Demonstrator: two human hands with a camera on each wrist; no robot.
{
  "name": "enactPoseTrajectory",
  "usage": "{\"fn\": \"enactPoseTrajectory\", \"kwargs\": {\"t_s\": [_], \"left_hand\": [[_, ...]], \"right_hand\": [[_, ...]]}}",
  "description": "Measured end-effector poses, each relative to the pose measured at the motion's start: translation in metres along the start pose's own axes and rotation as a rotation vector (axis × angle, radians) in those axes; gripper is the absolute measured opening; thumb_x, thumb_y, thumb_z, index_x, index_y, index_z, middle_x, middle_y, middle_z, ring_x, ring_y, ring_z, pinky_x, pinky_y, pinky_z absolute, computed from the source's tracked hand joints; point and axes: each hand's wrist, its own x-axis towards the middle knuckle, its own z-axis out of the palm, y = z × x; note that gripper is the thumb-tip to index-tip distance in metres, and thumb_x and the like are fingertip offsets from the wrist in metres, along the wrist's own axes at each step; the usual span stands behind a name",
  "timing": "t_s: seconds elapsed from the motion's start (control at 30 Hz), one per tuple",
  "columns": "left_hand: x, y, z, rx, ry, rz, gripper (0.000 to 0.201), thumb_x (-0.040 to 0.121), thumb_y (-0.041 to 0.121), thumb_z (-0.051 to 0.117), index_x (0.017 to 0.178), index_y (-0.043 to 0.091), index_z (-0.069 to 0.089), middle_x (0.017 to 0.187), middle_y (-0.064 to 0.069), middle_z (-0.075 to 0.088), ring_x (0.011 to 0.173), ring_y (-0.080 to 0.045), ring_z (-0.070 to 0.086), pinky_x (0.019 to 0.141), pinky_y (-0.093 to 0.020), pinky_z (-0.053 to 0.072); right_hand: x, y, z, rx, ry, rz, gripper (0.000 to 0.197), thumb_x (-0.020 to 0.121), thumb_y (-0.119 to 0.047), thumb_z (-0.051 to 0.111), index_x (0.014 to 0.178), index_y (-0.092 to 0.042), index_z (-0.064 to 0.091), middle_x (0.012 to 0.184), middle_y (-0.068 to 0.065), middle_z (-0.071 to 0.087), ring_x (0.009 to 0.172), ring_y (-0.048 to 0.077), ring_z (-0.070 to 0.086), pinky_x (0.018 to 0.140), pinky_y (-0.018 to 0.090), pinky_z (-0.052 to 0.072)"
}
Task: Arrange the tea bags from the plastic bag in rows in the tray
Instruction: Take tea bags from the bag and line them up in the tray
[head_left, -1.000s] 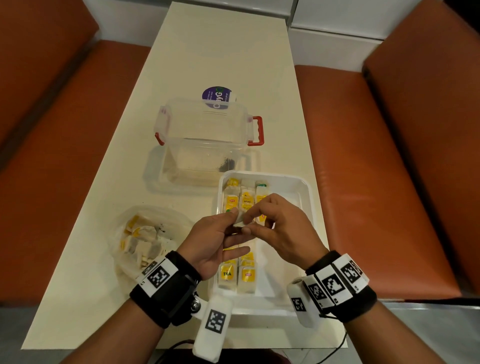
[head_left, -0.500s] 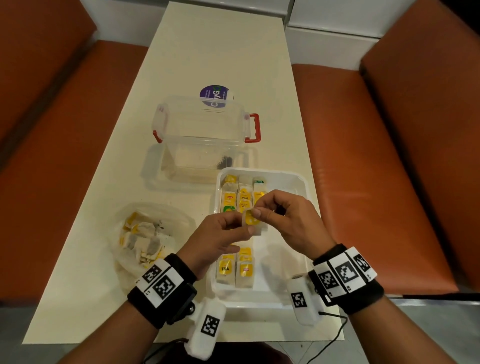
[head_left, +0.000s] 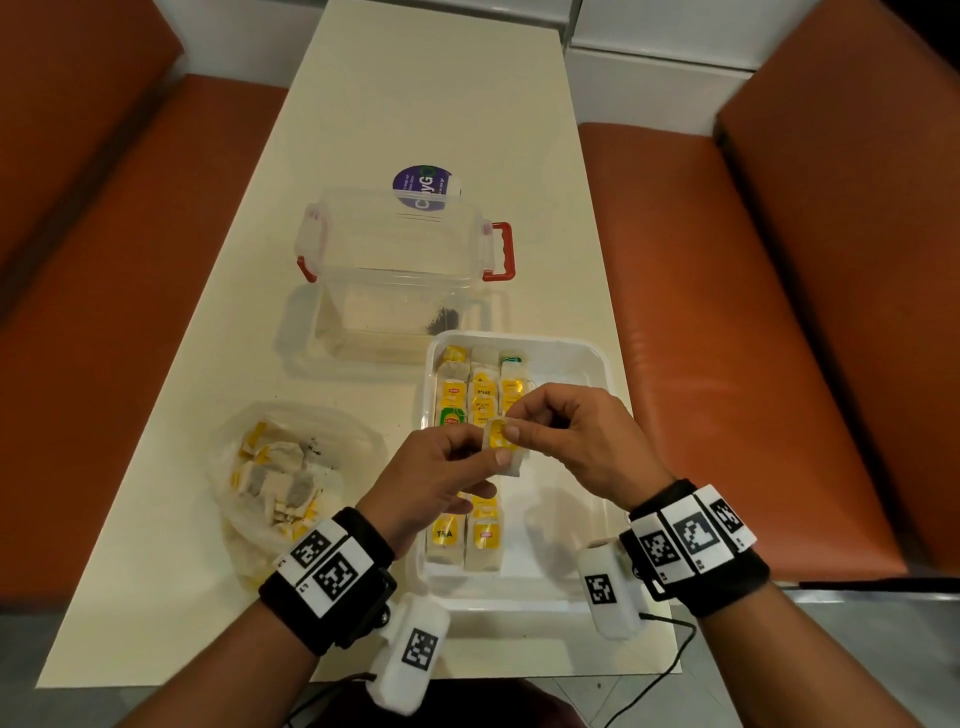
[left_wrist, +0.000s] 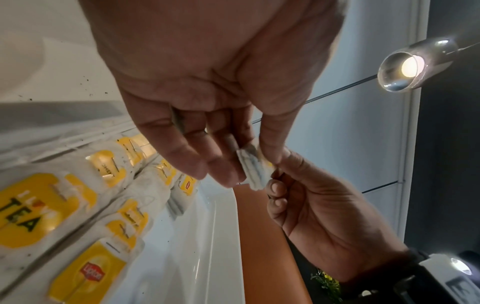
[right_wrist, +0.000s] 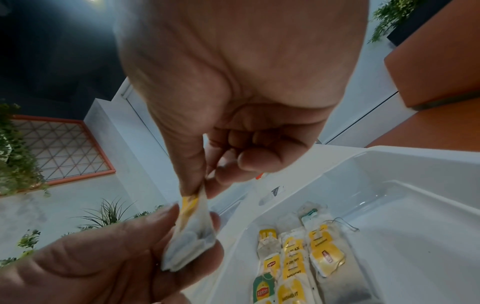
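Note:
Both hands hold one tea bag (head_left: 503, 446) with a yellow tag above the white tray (head_left: 582, 587). My left hand (head_left: 441, 467) pinches its lower part between thumb and fingers. My right hand (head_left: 566, 441) pinches its top edge. The wrist views show the same bag (left_wrist: 253, 170) (right_wrist: 191, 230) between both thumbs and fingers. Rows of tea bags (head_left: 470, 400) lie along the tray's left side, with more (head_left: 465, 535) near its front; my left hand hides the middle of the rows. The clear plastic bag (head_left: 283, 483) with several tea bags lies left of the tray.
A clear plastic box (head_left: 395, 291) with red handles (head_left: 501, 252) stands behind the tray, with a round purple label (head_left: 423, 184) beyond it. Orange benches (head_left: 727, 338) run along both sides of the cream table (head_left: 415, 93). The tray's right half is bare.
Both hands have lifted slightly and shifted right over the tray. The tea bag has turned so its yellow tag faces up between the fingers.

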Motion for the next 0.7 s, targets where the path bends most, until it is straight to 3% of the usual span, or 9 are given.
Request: {"fn": "enactPoseTrajectory", "kwargs": {"t_s": [0.2, 0.47, 0.6, 0.7], "left_hand": [[0.002, -0.003, 0.003, 0.031, 0.007, -0.01, 0.007, 0.085, 0.024, 0.078, 0.091, 0.021, 0.075, 0.074, 0.005, 0.068, 0.07, -0.01, 0.067, 0.06, -0.023, 0.048], [0.004, 0.0, -0.005, -0.01, 0.002, -0.065, 0.031, 0.084, 0.03, 0.078, 0.113, 0.03, 0.067, 0.096, 0.004, 0.076, 0.082, -0.016, 0.074, 0.068, -0.031, 0.05], [0.0, 0.001, -0.016, -0.077, 0.075, -0.062, 0.029, 0.087, 0.03, 0.075, 0.115, 0.027, 0.066, 0.091, 0.003, 0.075, 0.077, -0.015, 0.071, 0.067, -0.032, 0.05], [-0.007, 0.003, -0.027, -0.113, 0.099, -0.042, 0.027, 0.087, 0.03, 0.073, 0.111, 0.019, 0.069, 0.093, 0.0, 0.075, 0.071, -0.012, 0.066, 0.059, -0.026, 0.045]], "right_hand": [[0.001, 0.003, 0.0, 0.007, -0.006, 0.013, 0.007, 0.083, -0.031, 0.081, 0.084, -0.029, 0.074, 0.066, -0.012, 0.063, 0.06, 0.001, 0.051, 0.062, 0.026, 0.043], [0.006, 0.004, -0.005, -0.003, -0.029, 0.016, 0.008, 0.085, -0.03, 0.079, 0.083, -0.03, 0.072, 0.076, 0.003, 0.068, 0.063, 0.007, 0.055, 0.064, 0.037, 0.05], [0.011, 0.014, -0.011, -0.082, -0.024, 0.062, 0.008, 0.085, -0.03, 0.079, 0.083, -0.028, 0.071, 0.071, -0.003, 0.067, 0.062, 0.005, 0.054, 0.065, 0.035, 0.05], [0.015, 0.025, -0.01, -0.242, -0.115, 0.126, 0.01, 0.086, -0.03, 0.078, 0.081, -0.031, 0.069, 0.071, -0.011, 0.066, 0.064, 0.006, 0.056, 0.07, 0.037, 0.053]]}}
